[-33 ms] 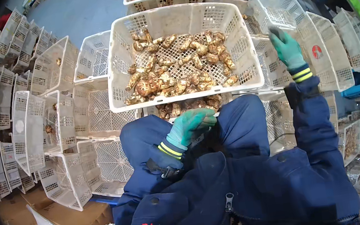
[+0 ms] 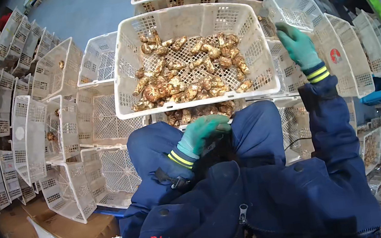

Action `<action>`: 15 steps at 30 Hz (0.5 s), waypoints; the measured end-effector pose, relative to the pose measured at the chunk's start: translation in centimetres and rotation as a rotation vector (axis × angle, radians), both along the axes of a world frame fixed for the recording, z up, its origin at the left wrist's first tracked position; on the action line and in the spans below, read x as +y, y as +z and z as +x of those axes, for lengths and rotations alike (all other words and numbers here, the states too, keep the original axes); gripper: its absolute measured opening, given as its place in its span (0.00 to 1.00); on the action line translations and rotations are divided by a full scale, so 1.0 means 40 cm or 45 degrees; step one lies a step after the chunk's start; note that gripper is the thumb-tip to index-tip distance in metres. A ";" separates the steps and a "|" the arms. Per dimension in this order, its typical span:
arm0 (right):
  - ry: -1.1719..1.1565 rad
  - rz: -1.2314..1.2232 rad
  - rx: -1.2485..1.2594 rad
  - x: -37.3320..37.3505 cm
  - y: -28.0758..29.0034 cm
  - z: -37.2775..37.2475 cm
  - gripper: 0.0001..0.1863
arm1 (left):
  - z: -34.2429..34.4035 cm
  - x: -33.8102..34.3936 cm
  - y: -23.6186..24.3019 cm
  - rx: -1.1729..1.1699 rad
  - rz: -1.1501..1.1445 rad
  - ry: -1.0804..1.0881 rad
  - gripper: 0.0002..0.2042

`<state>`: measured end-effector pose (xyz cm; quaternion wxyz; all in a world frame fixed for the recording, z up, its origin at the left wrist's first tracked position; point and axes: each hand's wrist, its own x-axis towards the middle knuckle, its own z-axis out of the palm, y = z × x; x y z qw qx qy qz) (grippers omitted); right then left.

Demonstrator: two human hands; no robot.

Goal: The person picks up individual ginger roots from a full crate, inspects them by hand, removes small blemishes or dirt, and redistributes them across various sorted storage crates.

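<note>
A white plastic crate (image 2: 198, 102) in front of me holds brown and cream mushrooms (image 2: 161, 86), thick-stemmed and scattered over its mesh floor. My left hand (image 2: 201, 134), in a green glove, is at my lap just below the crate's near rim. Its fingers are curled, and whatever they hold, if anything, is hidden. To the right of the crate my right hand (image 2: 299, 46), gloved in green too, reaches out with fingers stretched forward. Nothing shows in it. Its dark fingertips are near the edge of a smaller white basket (image 2: 296, 8).
Beneath the crate's near side more mushrooms (image 2: 206, 111) show in a lower container. White baskets (image 2: 107, 121) are stacked to my left, some with single mushrooms. Further baskets (image 2: 350, 53) stand at the right, by a blue stool (image 2: 379, 90). Cardboard boxes (image 2: 76, 227) lie at lower left.
My right hand has shifted slightly to the left and its fingers have straightened. The left hand and the mushrooms in the crate stay where they were.
</note>
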<state>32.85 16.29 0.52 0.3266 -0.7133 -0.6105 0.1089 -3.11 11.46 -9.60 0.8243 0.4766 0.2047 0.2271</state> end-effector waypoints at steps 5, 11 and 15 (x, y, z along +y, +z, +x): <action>0.447 -0.437 -0.264 0.270 -0.025 -0.194 0.24 | 0.022 -0.009 -0.048 -0.224 -0.373 -0.053 0.17; 0.360 -0.956 -0.527 0.436 -0.234 -0.288 0.34 | -0.022 0.018 -0.022 -0.144 -0.279 -0.088 0.17; 0.302 -0.857 -0.407 0.455 -0.358 -0.296 0.33 | -0.020 0.019 -0.028 -0.075 -0.264 -0.030 0.15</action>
